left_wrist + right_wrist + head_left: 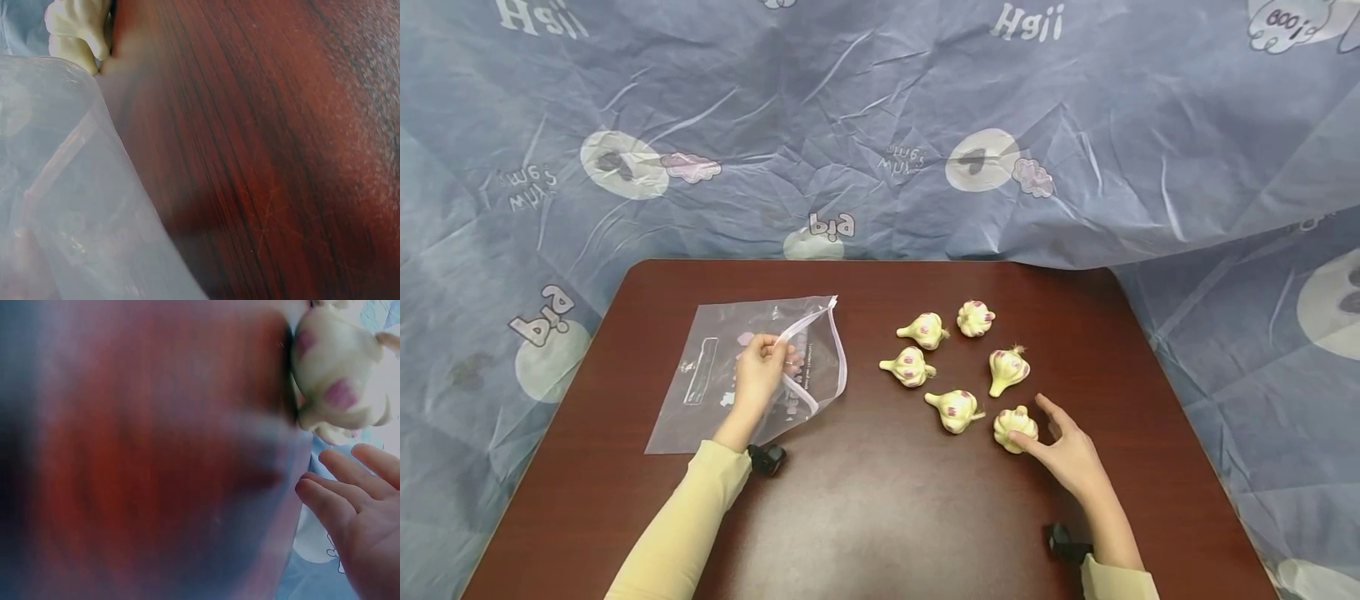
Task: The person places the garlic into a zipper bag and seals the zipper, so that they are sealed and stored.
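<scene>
Right fingers (1047,408) extended and spread around the nearest garlic bulb (1016,429), gripping nothing; thumb overlaps the bulb's near side, actual contact can't tell. Right hand (1072,457) sits at 4 o'clock of that bulb (clock as in head view). Right wrist view agrees: palm side showing, fingertips just short of the bulb. Left hand (760,371) well off at 9 o'clock of the right, fingers curled, pinching one lip of the clear zip bag (688,425); some fingertips show through the film. Bag lies on the desk (865,517), mouth toward 3 o'clock, the two lips apart, slider at its 1 o'clock corner, white print on the film. Other bulbs, counted from the nearest one: second bulb (1006,368) at 12, root tuft up, neck toward 7; third bulb (957,408) between 9 and 10; fourth bulb (910,367) at 10; fifth bulb (927,331) between 10 and 11; sixth bulb (975,318) at 11. All six on the desk, outside the bag, none touching another. Pale yellow sleeves (688,517), small black camera (767,459) on each wrist. Blue-grey printed cloth (865,200) at 12 behind the desk, also along its sides.
</scene>
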A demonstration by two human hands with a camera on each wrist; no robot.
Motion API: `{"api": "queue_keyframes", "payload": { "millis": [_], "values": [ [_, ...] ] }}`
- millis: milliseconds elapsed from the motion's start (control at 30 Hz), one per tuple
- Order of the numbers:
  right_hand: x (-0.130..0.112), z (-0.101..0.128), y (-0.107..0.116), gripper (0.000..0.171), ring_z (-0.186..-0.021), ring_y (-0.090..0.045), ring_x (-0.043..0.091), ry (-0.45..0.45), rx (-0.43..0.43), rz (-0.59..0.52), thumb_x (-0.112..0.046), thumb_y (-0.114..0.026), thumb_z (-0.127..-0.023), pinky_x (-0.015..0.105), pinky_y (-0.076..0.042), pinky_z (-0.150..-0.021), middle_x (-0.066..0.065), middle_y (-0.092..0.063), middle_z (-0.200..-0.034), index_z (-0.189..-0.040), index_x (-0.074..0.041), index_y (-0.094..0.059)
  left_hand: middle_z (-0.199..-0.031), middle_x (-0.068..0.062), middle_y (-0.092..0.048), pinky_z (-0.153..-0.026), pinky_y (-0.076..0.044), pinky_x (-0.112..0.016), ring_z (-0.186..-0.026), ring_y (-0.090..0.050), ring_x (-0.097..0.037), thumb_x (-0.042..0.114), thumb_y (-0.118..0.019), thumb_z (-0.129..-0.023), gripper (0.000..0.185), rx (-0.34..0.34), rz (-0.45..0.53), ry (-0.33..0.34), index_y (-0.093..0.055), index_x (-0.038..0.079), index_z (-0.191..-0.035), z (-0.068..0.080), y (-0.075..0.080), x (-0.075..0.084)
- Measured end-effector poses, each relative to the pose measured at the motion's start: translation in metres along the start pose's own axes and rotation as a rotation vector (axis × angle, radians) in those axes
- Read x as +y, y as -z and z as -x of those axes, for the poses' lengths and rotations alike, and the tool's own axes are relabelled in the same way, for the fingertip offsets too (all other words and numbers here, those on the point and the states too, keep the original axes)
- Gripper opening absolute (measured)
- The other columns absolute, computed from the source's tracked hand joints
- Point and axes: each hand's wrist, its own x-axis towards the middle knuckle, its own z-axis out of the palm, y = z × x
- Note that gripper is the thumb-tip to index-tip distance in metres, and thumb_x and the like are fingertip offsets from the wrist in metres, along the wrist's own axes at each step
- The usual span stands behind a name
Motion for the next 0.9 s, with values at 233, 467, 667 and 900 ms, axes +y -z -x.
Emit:
{"api": "queue_keyframes", "payload": {
  "millis": [233, 467, 667, 900],
  "values": [
    [0.002, 0.002, -0.011, 0.100, -0.143, -0.029, 0.047, 0.010, -0.005, -0.009, -0.048, -0.077, -0.082, 0.056, -0.035, -0.114, 0.026, -0.025, -0.159, -0.155, -0.005, -0.024, -0.104, -0.030, -0.069, -0.058, -0.057, -0.015, -0.056, -0.064, 0.007, 0.011, -0.053, -0.101, 0.018, 0.001, 0.009, 0.003, -0.056, -0.006, -0.105, -0.002, 0.001, -0.001],
    [0.001, 0.001, -0.014, 0.094, -0.143, -0.032, 0.044, 0.086, 0.031, 0.046, -0.041, -0.081, -0.080, 0.050, -0.037, -0.111, 0.026, -0.030, -0.157, -0.149, 0.003, -0.034, -0.103, -0.029, -0.070, -0.056, -0.056, -0.013, -0.054, -0.063, 0.007, 0.010, -0.053, -0.101, 0.018, 0.001, 0.013, 0.002, -0.056, -0.007, -0.105, -0.004, 0.000, 0.000],
    [0.000, 0.002, -0.015, 0.078, -0.139, -0.038, 0.045, 0.110, 0.071, 0.087, -0.034, -0.081, -0.081, 0.049, -0.041, -0.107, 0.027, -0.033, -0.154, -0.141, 0.002, -0.047, -0.104, -0.029, -0.070, -0.057, -0.056, -0.014, -0.054, -0.063, 0.006, 0.011, -0.053, -0.100, 0.018, -0.007, 0.010, 0.018, -0.056, -0.006, -0.106, -0.004, 0.000, 0.001],
    [-0.002, 0.005, -0.016, 0.072, -0.131, -0.048, 0.044, 0.122, 0.122, 0.128, -0.025, -0.080, -0.083, 0.049, -0.049, -0.099, 0.028, -0.042, -0.149, -0.139, 0.006, -0.048, -0.104, -0.027, -0.070, -0.057, -0.057, -0.015, -0.052, -0.062, 0.007, 0.012, -0.053, -0.101, 0.019, -0.008, -0.007, 0.024, -0.057, -0.006, -0.107, -0.003, 0.001, 0.000]
  ]
}}
